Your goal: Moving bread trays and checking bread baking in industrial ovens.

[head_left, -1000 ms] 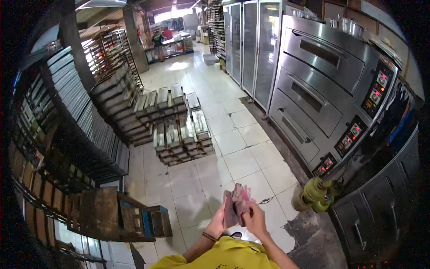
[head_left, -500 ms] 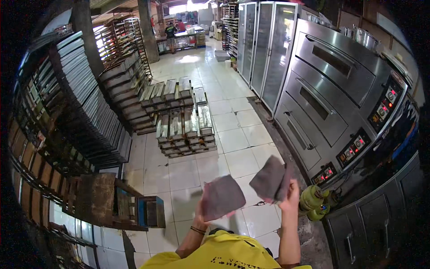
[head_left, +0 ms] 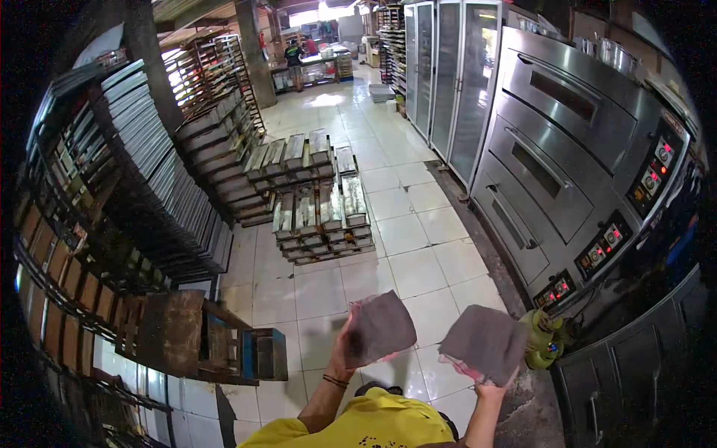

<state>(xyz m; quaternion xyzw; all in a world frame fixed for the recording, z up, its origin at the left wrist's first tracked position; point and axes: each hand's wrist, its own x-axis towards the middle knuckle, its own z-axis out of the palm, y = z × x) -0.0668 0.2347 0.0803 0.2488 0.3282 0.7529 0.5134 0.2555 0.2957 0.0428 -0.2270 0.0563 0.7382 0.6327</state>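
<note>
While left hand [head_left: 340, 348] holds grey pad [head_left: 382, 328] lower centre, right hand [head_left: 494, 387] holds second pad [head_left: 484, 343]; spread or pinching, can't tell.

The left pad [head_left: 382, 330] is grey-brown, and some pink shows at its edge. The right pad [head_left: 485, 343] has the same grey-brown, also with pink. The shirt [head_left: 392, 414] is yellow with small dark marks. The floor tiles [head_left: 420, 267] are white, with darker lines between. The oven [head_left: 551, 125] is silver, its lights [head_left: 663, 170] red.
</note>
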